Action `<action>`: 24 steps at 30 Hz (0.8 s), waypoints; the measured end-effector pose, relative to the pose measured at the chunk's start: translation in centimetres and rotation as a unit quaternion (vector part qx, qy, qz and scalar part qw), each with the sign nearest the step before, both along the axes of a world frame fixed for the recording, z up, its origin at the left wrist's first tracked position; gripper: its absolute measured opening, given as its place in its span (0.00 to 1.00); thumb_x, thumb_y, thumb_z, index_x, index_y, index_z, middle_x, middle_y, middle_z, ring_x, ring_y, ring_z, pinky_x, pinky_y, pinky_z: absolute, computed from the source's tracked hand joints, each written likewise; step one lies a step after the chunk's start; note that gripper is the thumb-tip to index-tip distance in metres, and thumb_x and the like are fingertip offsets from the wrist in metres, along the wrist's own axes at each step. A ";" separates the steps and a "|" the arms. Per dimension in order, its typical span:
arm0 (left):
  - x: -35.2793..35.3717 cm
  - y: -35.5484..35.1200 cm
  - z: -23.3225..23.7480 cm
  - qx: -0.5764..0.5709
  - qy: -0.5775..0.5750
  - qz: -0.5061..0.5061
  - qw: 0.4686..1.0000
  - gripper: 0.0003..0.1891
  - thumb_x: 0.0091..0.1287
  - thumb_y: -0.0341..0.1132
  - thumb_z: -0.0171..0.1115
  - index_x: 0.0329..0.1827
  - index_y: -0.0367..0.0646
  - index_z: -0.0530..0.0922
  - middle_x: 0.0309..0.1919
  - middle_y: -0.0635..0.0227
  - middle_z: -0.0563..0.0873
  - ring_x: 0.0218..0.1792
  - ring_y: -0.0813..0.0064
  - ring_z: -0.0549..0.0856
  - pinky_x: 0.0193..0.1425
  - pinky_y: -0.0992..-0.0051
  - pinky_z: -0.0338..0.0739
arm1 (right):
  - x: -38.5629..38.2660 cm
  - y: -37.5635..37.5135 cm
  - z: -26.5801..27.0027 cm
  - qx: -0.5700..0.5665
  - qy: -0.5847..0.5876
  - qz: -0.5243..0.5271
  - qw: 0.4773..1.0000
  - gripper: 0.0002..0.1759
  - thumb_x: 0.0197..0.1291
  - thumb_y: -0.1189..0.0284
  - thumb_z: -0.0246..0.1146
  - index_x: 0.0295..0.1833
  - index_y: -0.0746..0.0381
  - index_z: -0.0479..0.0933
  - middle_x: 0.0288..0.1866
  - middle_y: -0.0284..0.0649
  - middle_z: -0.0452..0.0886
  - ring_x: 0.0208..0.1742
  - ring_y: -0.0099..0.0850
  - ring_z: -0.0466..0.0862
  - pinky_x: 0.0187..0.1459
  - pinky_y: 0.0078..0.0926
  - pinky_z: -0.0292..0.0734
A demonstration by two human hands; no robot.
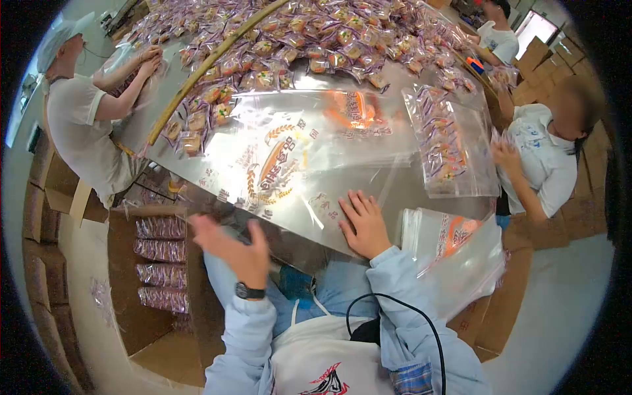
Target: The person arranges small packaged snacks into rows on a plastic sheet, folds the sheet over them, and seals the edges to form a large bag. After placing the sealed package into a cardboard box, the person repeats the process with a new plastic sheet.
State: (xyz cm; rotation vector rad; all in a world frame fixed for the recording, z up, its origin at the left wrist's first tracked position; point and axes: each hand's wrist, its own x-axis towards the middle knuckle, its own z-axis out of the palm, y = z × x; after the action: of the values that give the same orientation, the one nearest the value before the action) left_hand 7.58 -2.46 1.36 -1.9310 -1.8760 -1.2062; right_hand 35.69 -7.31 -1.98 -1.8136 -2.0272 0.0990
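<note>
Bags [275, 157] printed in orange lay flat on the bench [313, 80], steadied, I thought, by the right hand [363, 224], fingers outspread; the left hand [237, 255], blurred, hung near the carton [121, 283], fingers loose, gripping nothing.

On the bench [385, 197], a heap of wrapped snacks [316, 39] covers the far side, a pole [220, 62] crossing its left part, and a flat printed bag [280, 161] lies before it, nearer the person. Right of that bag lies a snack-filled bag [444, 138], with a stack of plastic bags [454, 250] nearer the person, at the bench's near right edge. Lower down, an open carton [158, 361] stands at left with snack packs [161, 273] in rows inside, and another carton [510, 303] stands at right.
</note>
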 end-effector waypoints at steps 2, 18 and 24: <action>2.8 -0.6 0.0 -0.075 0.029 -0.192 0.978 0.46 0.64 0.44 0.76 0.81 0.35 0.63 0.80 0.43 0.66 0.79 0.42 0.66 0.84 0.42 0.51 | 0.0 0.0 -0.2 0.001 -0.016 0.001 1.000 0.30 0.72 0.60 0.60 0.77 0.54 0.73 0.80 0.51 0.70 0.81 0.53 0.67 0.80 0.57 0.56; 3.5 7.9 1.8 -0.233 -0.369 -0.275 0.856 0.12 0.73 0.36 0.72 0.46 0.33 0.89 0.44 0.59 0.93 0.48 0.75 0.89 0.56 0.70 0.80 | 0.6 -0.1 -0.5 -0.026 0.030 -0.006 0.999 0.30 0.70 0.56 0.63 0.76 0.50 0.75 0.80 0.44 0.71 0.81 0.47 0.67 0.81 0.53 0.56; 1.8 9.6 2.2 -0.218 -0.206 -0.425 0.854 0.08 0.72 0.34 0.70 0.45 0.37 0.86 0.62 0.53 0.88 0.65 0.58 0.84 0.72 0.61 0.71 | 3.3 0.8 0.4 -0.042 0.051 0.010 0.998 0.30 0.65 0.57 0.68 0.72 0.53 0.78 0.78 0.46 0.74 0.79 0.48 0.70 0.79 0.54 0.60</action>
State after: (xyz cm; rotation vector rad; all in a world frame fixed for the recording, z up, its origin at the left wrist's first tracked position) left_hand 9.40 7.14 3.54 -3.1826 -1.5523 -1.6020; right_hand 38.96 -6.55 -1.61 -1.8000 -1.9971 0.2804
